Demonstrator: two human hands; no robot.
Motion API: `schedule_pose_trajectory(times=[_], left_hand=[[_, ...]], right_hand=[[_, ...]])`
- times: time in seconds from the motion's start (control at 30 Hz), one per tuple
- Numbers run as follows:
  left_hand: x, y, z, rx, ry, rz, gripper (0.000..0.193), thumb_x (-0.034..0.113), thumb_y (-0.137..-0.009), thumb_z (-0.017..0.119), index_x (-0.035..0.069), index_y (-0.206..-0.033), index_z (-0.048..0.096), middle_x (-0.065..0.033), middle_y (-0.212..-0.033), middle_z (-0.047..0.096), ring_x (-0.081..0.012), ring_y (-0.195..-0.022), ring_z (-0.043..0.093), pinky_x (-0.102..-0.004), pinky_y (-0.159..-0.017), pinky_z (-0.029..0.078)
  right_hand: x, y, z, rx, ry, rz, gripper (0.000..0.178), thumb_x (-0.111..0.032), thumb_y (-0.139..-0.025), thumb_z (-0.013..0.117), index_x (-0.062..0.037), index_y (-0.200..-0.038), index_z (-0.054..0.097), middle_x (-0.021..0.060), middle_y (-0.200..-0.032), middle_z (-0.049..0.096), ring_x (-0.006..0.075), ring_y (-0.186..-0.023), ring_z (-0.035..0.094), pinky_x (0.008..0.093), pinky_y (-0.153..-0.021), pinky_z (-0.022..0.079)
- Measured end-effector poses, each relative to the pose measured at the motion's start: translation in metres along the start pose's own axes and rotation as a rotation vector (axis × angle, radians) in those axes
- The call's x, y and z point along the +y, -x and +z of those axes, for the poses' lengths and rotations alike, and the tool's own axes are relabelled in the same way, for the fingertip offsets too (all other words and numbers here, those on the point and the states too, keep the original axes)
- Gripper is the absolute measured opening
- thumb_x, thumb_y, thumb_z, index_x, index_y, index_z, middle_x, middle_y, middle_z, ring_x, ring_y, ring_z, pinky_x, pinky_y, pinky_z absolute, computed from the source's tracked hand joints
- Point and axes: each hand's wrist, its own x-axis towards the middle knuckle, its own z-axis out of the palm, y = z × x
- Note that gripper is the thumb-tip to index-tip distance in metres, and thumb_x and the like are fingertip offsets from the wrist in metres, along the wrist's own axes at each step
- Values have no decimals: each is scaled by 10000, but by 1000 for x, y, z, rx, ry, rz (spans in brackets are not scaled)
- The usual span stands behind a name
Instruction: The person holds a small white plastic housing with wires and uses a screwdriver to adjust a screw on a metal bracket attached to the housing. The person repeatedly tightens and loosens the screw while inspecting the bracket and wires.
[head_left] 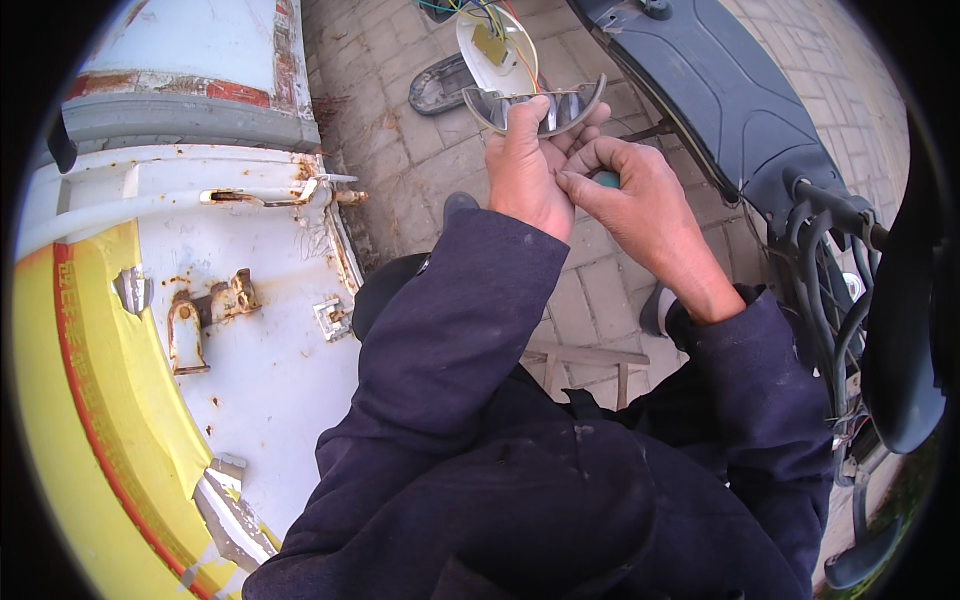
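Observation:
My left hand point(530, 175) is closed around a half-round lamp piece point(482, 106) with a curved clear rim and shiny inner parts, its thumb pressed on top. My right hand point(640, 205) meets the left palm, thumb and forefinger pinched together. Whatever sits in that pinch is too small or too hidden to name. A rounded teal thing point(606, 179) shows in part under the right fingers; its kind cannot be told. Just beyond the lamp piece lies a white shell point(485, 72) with red, yellow and green wires point(490, 14) running from it.
A dark oval part point(438, 88) rests on the paving bricks point(400, 150). To the right stands a scooter with a dark footboard point(720, 90). At left is a rusty white metal panel point(270, 370) with a torn yellow sheet point(110, 400). A small wooden frame point(590, 355) is below my hands.

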Motion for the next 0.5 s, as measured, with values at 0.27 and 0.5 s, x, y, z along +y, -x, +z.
schedule_pose_trajectory(times=[0.27,0.5], left_hand=[[10,-3,-4,-30,163,-187,332,264,-973,589,37,-1214,557,-155,-1074,692,-193,-808,574,-321,-696,532],[27,-6,-2,31,239,-187,318,199,-963,620,44,-1235,567,-105,-1063,698,-211,-876,652,-287,-569,435]], right_hand=[[-9,3,-2,12,-60,-4,288,-280,-868,752,3,-877,698,163,-892,713,293,-854,673,419,-799,518],[-17,17,-19,-35,-253,65,184,-118,-858,777,-20,-978,678,16,-866,634,89,-794,546,258,-722,463]])
